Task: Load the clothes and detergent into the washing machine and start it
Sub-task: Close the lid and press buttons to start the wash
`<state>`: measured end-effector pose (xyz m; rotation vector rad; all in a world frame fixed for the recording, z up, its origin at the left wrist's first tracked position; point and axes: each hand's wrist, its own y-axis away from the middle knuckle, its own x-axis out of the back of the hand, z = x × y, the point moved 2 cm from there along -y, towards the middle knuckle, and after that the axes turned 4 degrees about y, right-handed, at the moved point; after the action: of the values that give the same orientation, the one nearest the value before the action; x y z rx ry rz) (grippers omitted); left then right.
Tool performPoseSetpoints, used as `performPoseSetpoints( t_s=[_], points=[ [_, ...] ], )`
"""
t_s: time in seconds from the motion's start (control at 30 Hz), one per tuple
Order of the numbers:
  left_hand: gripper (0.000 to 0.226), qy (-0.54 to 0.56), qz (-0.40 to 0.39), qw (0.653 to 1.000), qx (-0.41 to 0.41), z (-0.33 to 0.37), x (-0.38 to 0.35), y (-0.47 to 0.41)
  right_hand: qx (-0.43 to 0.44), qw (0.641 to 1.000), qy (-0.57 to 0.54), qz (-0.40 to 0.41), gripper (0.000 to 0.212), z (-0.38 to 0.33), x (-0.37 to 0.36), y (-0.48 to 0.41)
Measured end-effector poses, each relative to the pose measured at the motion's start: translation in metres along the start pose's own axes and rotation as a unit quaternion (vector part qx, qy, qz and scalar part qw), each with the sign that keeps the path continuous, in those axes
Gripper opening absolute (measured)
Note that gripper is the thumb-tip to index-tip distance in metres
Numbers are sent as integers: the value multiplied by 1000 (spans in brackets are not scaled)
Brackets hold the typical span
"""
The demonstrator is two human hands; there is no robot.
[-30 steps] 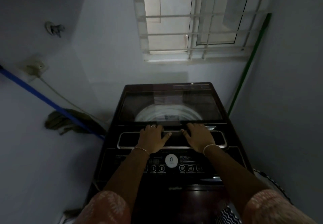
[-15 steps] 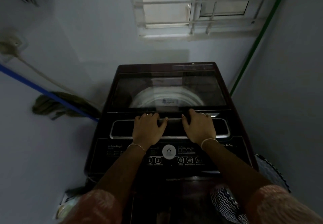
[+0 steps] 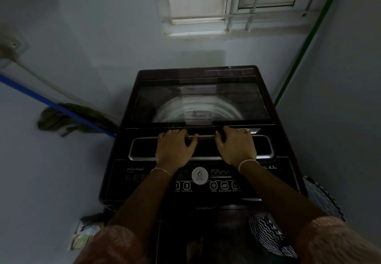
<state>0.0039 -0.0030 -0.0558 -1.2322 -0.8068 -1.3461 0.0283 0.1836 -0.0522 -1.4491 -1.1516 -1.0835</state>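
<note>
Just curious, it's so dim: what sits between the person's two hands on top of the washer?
Head view: between the left hand and right hand shows only the bare dark lid handle of the washing machine.

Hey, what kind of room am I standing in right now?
Probably a small home laundry corner: a top-load washing machine in a bare-walled nook, a mop leaning beside it, a barred window above.

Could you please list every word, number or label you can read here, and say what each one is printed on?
"WhiteMagic": control panel, left part.
"6": round white sticker.
"6.5", unit blurred: panel, right end.
"3", "Start/Pause": start button.
"Delay": under delay button.
Drum label: blurred, unreadable.
Other panel print: too small.
</note>
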Motion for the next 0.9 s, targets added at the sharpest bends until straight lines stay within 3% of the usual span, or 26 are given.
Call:
performPoseSetpoints(
  t_s=[0.3, 0.5, 0.73, 0.9],
  points=[
    [39, 53, -1, 998, -30, -7, 5, 10, 46, 996, 57, -51, 39, -10, 13, -2],
    [46, 30, 29, 999, 31, -40, 26, 30, 216, 952, 215, -38, 39, -33, 37, -10],
    [50, 33, 55, 991, 115, -105, 76, 21, 303, 948, 72, -67, 54, -107, 71, -29],
    [41, 60, 89, 983, 146, -164, 108, 1, 377, 917, 92, -91, 68, -182, 89, -62]
  ],
)
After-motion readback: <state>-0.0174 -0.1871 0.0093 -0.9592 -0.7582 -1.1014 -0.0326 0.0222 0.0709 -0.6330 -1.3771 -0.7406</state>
